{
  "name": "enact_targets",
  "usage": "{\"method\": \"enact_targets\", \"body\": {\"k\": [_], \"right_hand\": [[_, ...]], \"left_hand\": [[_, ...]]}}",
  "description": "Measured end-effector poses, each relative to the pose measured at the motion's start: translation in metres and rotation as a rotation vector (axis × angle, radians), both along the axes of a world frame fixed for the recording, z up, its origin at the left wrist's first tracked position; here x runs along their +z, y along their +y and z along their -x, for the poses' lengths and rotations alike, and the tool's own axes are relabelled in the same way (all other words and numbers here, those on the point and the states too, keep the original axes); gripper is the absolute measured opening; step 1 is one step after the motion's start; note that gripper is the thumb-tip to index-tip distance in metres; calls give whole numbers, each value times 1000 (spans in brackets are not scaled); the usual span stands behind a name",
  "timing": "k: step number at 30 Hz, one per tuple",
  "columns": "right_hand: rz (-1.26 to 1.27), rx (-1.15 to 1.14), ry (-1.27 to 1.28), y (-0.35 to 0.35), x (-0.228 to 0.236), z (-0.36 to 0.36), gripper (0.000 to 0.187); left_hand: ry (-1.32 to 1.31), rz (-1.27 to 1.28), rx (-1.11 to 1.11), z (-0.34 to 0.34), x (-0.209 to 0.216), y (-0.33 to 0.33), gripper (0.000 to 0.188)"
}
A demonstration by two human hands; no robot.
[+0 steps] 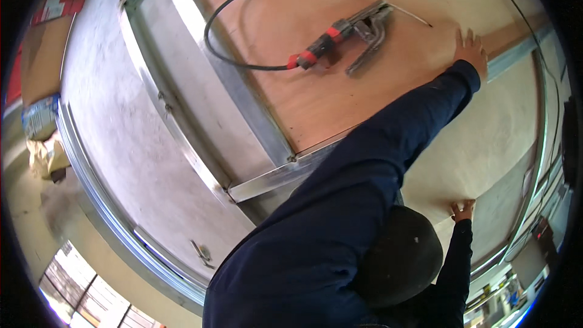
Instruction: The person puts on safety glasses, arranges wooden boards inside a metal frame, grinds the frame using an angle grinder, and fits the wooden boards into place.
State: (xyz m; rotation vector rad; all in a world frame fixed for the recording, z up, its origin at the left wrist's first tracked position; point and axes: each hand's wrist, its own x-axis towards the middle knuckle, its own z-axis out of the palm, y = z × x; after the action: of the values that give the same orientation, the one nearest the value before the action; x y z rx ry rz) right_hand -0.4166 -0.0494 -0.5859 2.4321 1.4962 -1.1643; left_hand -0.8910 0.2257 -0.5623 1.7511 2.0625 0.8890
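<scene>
Nearest the viewpoint, the dark-blue left sleeve (310, 218) extends diagonally from the lower edge toward the upper right; beside it is a dark rounded form (404, 258), kind not determinable. The left hand (471, 54) is positioned at the edge of the brown board (328, 106), beside a steel tube (513, 58); its grip is released, with the fingers spread over the board. The right hand (464, 211), smaller in view at the right, contacts the pale board (477, 146) with bent fingers; whether its grip is clenched cannot be told. On the brown board, well apart from both hands, lies a black and red electrode holder (331, 39), with a thin rod (413, 16) projecting from its head and a black cable (212, 18) curving from its handle. Left of the brown board, a welded steel frame (176, 130) overlies a grey sheet (115, 140). Farther out are a blue bag (41, 118), a red carton (59, 8) and a window (82, 288).
</scene>
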Motion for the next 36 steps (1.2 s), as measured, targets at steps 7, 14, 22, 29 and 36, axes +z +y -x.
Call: {"method": "enact_targets", "body": {"k": [7, 14, 22, 29, 36], "right_hand": [[90, -45, -38, 6, 26, 8, 110], [92, -16, -108, 4, 32, 28, 113], [-182, 405, -251, -9, 22, -14, 84], [-91, 180, -237, 10, 51, 77, 111], [-93, 136, -331, 2, 55, 53, 119]], "left_hand": [[12, 48, -114, 18, 8, -2, 29], [139, 60, -198, 26, 4, 5, 37], [305, 175, -399, 12, 20, 27, 40], [306, 272, -530, 62, 12, 43, 38], [181, 131, -345, 23, 24, 12, 20]]}}
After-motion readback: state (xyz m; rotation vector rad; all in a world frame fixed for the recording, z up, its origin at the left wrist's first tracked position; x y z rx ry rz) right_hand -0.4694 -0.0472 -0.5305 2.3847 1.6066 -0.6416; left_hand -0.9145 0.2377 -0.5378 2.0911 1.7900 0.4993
